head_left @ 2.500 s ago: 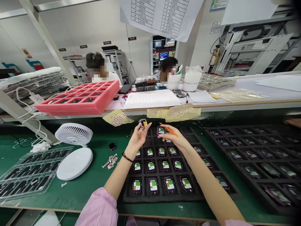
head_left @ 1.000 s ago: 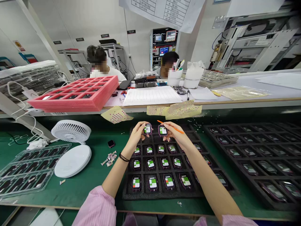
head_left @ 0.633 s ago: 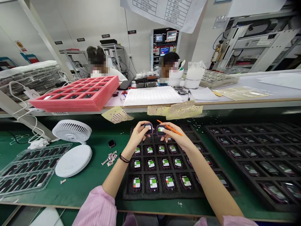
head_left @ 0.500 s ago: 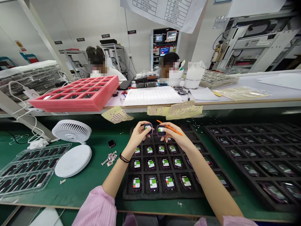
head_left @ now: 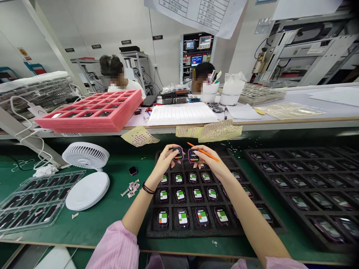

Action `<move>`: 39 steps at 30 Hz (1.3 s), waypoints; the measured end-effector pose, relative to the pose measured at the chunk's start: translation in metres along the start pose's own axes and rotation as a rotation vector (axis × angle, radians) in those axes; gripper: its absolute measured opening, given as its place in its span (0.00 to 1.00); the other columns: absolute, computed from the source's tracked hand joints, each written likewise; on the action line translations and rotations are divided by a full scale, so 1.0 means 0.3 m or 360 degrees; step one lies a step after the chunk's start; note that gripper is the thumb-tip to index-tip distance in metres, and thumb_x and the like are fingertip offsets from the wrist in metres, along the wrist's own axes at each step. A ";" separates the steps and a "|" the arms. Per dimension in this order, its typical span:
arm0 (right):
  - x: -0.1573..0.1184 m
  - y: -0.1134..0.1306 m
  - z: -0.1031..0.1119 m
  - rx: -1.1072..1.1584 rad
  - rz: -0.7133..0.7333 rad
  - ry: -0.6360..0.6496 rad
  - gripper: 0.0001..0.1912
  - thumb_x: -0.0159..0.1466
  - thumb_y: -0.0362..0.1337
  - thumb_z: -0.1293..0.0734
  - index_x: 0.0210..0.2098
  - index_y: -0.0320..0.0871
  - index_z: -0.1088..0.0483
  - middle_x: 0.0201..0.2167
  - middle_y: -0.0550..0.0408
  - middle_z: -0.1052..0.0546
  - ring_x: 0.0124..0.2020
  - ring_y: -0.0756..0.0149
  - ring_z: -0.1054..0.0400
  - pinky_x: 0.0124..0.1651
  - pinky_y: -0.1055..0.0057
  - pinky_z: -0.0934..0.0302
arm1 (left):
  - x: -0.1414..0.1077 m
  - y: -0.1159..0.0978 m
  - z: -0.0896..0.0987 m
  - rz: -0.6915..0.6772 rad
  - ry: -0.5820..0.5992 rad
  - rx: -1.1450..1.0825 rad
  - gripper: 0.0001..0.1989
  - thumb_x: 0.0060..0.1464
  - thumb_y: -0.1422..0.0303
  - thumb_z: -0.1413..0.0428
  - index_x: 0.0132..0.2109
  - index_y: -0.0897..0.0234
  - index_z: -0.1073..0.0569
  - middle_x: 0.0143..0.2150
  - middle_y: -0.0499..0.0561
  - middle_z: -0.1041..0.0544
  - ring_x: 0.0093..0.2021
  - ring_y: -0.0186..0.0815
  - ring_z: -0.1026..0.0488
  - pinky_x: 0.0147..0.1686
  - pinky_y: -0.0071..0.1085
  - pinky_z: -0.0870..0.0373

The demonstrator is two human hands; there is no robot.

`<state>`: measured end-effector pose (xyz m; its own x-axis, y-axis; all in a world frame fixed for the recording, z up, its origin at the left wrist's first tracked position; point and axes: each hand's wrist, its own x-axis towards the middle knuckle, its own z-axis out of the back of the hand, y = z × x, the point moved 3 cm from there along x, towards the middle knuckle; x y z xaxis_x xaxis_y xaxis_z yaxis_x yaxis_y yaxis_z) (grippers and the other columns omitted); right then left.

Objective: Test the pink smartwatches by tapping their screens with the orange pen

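Over the far rows of a black foam tray (head_left: 185, 233), my left hand (head_left: 167, 158) is closed on a smartwatch (head_left: 178, 153) with a dark purple case, its thumb on the lit screen. Close beside it, my right hand (head_left: 206, 156) grips a second smartwatch (head_left: 193, 155) of the same kind, thumb on its screen. An orange pen-like stick (head_left: 206, 152) is also held in the right hand, lying across the fingers. Several watches with green-and-white screens sit in the tray's compartments below, such as one watch (head_left: 202, 216) showing some red.
Another black tray (head_left: 283, 201) of watches lies at right. To the left are a single dark watch (head_left: 133, 170), a pile of small strips (head_left: 131, 188), a white fan (head_left: 87, 191) and a clear tray (head_left: 53, 220). A pink foam tray (head_left: 114, 121) rests on the shelf; two people sit beyond.
Both held watches' screens have changed from green-and-white to mostly dark with a coloured band low down. My hands have barely moved. The person at back left has shifted slightly.
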<state>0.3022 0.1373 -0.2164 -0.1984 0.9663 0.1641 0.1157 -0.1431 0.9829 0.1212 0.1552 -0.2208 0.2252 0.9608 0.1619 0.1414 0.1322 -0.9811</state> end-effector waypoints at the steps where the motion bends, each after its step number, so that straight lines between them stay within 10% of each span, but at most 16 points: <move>1: -0.001 0.002 0.000 0.0003 -0.0001 -0.0002 0.14 0.59 0.45 0.32 0.41 0.43 0.30 0.24 0.58 0.27 0.21 0.67 0.29 0.23 0.71 0.39 | -0.001 0.000 -0.001 -0.0013 0.0007 0.0001 0.20 0.49 0.57 0.40 0.45 0.64 0.32 0.38 0.54 0.22 0.23 0.28 0.28 0.15 0.20 0.43; 11: -0.005 0.011 0.001 0.0023 -0.0033 -0.0029 0.15 0.58 0.45 0.32 0.41 0.43 0.30 0.24 0.58 0.27 0.21 0.67 0.29 0.23 0.71 0.39 | -0.007 -0.002 0.003 0.0097 0.0114 -0.0002 0.23 0.54 0.56 0.44 0.54 0.62 0.31 0.42 0.55 0.24 0.28 0.31 0.26 0.18 0.22 0.39; 22: 0.001 0.004 0.013 0.0190 -0.0079 -0.0016 0.16 0.57 0.44 0.30 0.41 0.43 0.30 0.26 0.58 0.25 0.20 0.68 0.30 0.22 0.72 0.40 | -0.034 -0.047 -0.013 0.0314 0.0352 -0.0563 0.29 0.40 0.76 0.35 0.53 0.63 0.26 0.43 0.55 0.25 0.29 0.25 0.34 0.20 0.19 0.43; 30: 0.001 -0.008 0.019 0.0234 -0.0063 0.0040 0.15 0.59 0.43 0.32 0.42 0.42 0.31 0.25 0.57 0.24 0.21 0.68 0.29 0.22 0.74 0.40 | -0.044 -0.063 0.019 0.0356 0.0001 -0.1424 0.24 0.57 0.78 0.50 0.60 0.59 0.34 0.40 0.54 0.29 0.25 0.23 0.37 0.14 0.12 0.43; 39: 0.003 -0.003 0.014 0.0220 -0.0084 -0.0018 0.16 0.57 0.44 0.30 0.41 0.42 0.30 0.26 0.57 0.25 0.20 0.69 0.29 0.22 0.72 0.40 | -0.033 -0.051 0.002 0.0405 0.0025 -0.1358 0.23 0.54 0.80 0.49 0.58 0.66 0.32 0.39 0.53 0.29 0.28 0.23 0.32 0.23 0.15 0.36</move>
<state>0.3060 0.1392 -0.2174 -0.1968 0.9742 0.1108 0.2386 -0.0620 0.9691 0.1162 0.1437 -0.2075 0.3598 0.9321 -0.0427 0.7540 -0.3174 -0.5751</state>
